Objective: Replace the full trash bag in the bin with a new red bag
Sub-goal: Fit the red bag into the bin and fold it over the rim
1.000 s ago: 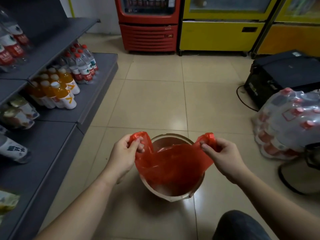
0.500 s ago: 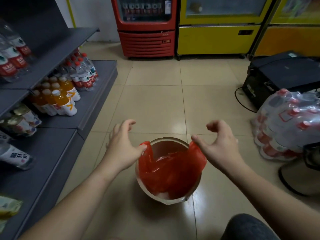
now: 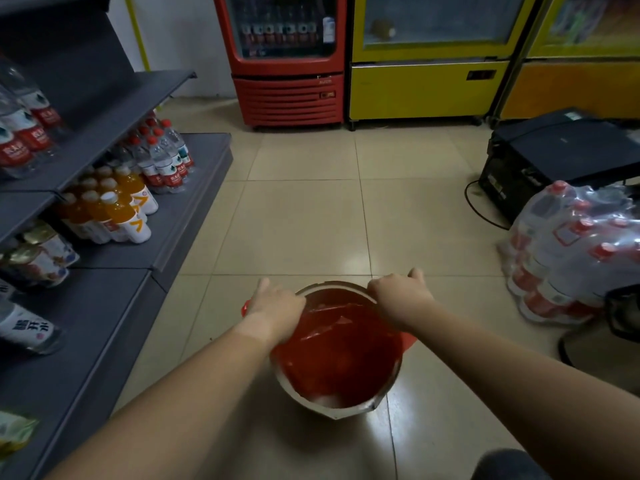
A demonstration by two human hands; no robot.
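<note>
A round pale bin [image 3: 349,410] stands on the tiled floor in front of me. A red plastic bag [image 3: 341,355] lines its inside, and bits of red stick out over the rim on the left and right. My left hand [image 3: 277,311] presses down on the bin's left rim over the bag edge. My right hand [image 3: 400,299] rests on the far right rim, fingers curled over the outside. Whether either hand pinches the bag is hidden by the hands themselves. No full trash bag is in view.
Grey shelves [image 3: 114,296] with drink bottles run along the left. A wrapped pack of bottles [image 3: 571,251] and a black box [image 3: 554,150] sit on the right. Red and yellow coolers [image 3: 287,60] stand at the back. My knee [image 3: 509,465] shows at the bottom right.
A second ago both hands held the bag's handles above the bin. They let go, spread, and now lie on the rim, with the bag pushed down and spread inside.
</note>
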